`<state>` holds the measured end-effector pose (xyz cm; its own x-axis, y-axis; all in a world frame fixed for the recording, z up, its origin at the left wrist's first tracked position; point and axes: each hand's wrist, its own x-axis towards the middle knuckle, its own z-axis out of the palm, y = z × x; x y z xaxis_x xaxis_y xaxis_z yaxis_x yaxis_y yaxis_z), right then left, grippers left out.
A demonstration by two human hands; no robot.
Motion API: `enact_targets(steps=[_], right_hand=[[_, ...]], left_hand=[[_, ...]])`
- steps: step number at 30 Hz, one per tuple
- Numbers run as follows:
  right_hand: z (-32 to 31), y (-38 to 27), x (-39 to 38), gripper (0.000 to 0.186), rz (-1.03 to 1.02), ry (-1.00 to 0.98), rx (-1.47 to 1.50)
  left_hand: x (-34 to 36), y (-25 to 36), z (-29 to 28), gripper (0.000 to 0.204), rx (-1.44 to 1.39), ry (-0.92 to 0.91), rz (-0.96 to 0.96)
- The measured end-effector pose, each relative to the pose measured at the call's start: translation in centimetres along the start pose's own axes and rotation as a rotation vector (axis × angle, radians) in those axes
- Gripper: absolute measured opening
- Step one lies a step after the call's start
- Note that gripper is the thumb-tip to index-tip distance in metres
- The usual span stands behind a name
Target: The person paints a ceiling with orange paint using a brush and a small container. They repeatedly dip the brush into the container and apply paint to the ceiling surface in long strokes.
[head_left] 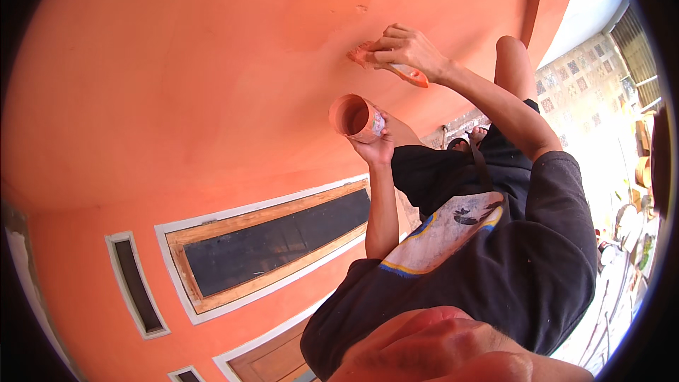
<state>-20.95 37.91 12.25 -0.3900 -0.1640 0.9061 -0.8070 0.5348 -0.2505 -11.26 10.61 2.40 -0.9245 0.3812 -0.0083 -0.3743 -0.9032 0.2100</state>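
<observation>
My left hand is wrapped round a paint cup coated in orange, with a pale label on its side. The cup's mouth is tilted so that its inside shows, dark toward the bottom. Up and to the right of it, my right hand grips a paintbrush with an orange-smeared handle. The orange-covered bristles lie against, or very close to, the orange wall. A darker patch and a few small pits mark the wall above the brush.
On the left are a white-framed window with a wooden inner frame and a narrow vent opening. A wooden door panel shows low down. A tiled wall and assorted clutter stand at the right.
</observation>
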Motion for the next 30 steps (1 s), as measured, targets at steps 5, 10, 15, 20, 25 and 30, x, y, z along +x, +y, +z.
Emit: enact_targets(steps=[5, 10, 15, 20, 25, 30], right_hand=[[-4.9, 4.5, 3.6, 0.019, -0.009, 0.386, -0.269], [-4.6, 4.7, 2.9, 0.020, 0.272, 0.820, -0.344], [0.9, 0.3, -0.5, 0.028, 0.107, 0.290, -0.296], [-0.1, 1.0, -0.7, 0.024, 0.006, 0.197, -0.052], [-5.8, 6.3, 1.8, 0.020, 0.170, 0.707, -0.217], [-2.9, 4.1, 0.0, 0.032, 0.269, 0.659, -0.437]], left_hand=[[-0.5, 0.2, -0.3, 0.077, 0.005, 0.082, 0.037], [-0.7, 0.3, -0.5, 0.077, 0.010, 0.074, 0.053], [0.0, 0.1, 0.1, 0.077, 0.027, 0.069, 0.035], [0.1, 0.2, 0.2, 0.074, 0.021, 0.090, 0.010], [-0.3, 0.5, 0.2, 0.074, 0.030, 0.087, 0.011], [-0.3, 0.3, 0.5, 0.074, -0.007, 0.098, 0.012]])
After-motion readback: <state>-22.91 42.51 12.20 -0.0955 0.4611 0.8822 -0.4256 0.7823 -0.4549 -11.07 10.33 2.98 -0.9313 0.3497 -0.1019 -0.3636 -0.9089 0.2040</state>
